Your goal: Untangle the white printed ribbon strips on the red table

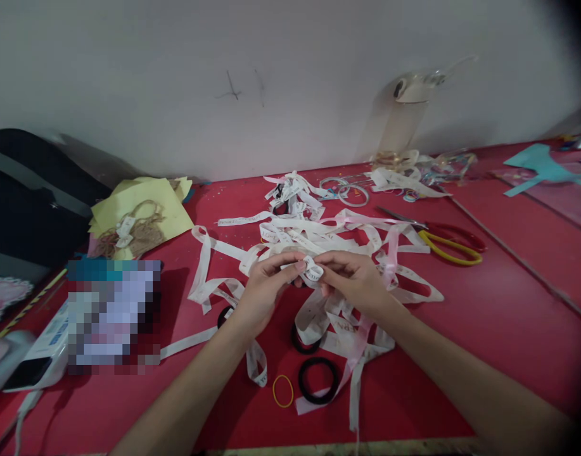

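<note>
A small looped piece of white printed ribbon [313,270] is held between both hands near the middle of the view. My left hand [277,278] pinches its left side, and my right hand [348,273] pinches its right side. Part of something dark shows beneath the fingers. Around and behind the hands lies a tangle of white printed ribbons [313,237], with a pink ribbon [391,253] running through it. Below the hands are a black hair tie [319,399], a second one partly under ribbon [294,342], and a yellow rubber band [283,391].
Scissors with red and yellow handles [454,249] lie at the right. A clear bottle [402,123] stands behind on the red table [490,342]. Yellow papers with twine [171,215], a dark bag [28,190] and a white device [45,354] are at the left.
</note>
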A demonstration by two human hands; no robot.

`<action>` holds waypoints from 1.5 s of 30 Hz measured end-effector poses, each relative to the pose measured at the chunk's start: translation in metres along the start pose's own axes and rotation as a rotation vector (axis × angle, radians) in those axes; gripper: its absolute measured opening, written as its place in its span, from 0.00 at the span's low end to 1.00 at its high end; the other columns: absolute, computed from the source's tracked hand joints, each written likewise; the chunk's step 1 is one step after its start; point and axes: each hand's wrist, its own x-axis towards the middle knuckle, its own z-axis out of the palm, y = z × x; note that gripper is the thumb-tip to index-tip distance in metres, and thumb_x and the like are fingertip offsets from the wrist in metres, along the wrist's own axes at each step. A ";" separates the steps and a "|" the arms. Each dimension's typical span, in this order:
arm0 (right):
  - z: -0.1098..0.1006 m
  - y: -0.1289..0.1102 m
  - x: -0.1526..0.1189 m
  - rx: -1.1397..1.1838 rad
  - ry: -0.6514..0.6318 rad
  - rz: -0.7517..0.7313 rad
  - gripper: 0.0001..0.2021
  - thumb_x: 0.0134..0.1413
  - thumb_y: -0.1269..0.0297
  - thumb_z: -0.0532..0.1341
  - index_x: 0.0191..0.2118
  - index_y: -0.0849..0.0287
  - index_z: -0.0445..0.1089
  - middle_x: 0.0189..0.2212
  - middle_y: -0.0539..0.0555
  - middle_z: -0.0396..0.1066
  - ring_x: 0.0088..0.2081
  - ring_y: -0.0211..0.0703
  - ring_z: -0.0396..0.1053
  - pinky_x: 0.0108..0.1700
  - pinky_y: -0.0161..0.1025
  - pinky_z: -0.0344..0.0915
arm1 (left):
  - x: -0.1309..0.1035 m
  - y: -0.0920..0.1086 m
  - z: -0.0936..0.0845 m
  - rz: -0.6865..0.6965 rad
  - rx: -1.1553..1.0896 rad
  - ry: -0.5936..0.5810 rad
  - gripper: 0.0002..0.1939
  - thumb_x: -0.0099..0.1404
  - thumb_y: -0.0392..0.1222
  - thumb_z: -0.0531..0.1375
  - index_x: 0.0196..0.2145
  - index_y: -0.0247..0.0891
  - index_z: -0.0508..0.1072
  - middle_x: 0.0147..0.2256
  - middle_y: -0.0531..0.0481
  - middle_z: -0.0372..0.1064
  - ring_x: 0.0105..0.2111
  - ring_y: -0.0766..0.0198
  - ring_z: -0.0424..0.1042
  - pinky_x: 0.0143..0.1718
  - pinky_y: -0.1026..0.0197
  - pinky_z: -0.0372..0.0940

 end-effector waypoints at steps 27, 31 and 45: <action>0.000 0.001 -0.004 -0.340 0.018 -0.161 0.02 0.56 0.66 0.57 0.36 0.56 0.64 0.22 0.46 0.64 0.24 0.34 0.61 0.26 0.32 0.57 | 0.001 -0.001 0.000 0.026 0.149 0.020 0.09 0.57 0.43 0.65 0.36 0.39 0.78 0.36 0.50 0.71 0.29 0.69 0.65 0.34 0.65 0.61; -0.001 0.001 -0.002 -0.354 0.066 -0.218 0.04 0.55 0.69 0.57 0.36 0.56 0.67 0.30 0.49 0.68 0.29 0.36 0.65 0.32 0.33 0.62 | 0.002 0.000 0.000 0.009 0.057 0.005 0.09 0.59 0.44 0.62 0.36 0.38 0.78 0.36 0.49 0.71 0.30 0.68 0.66 0.34 0.64 0.62; 0.001 0.002 0.001 -0.316 0.156 -0.322 0.08 0.53 0.67 0.61 0.41 0.55 0.68 0.39 0.53 0.68 0.39 0.42 0.68 0.42 0.39 0.67 | 0.004 0.001 -0.003 0.070 0.085 0.055 0.12 0.57 0.42 0.64 0.40 0.39 0.76 0.37 0.50 0.70 0.27 0.71 0.67 0.34 0.64 0.63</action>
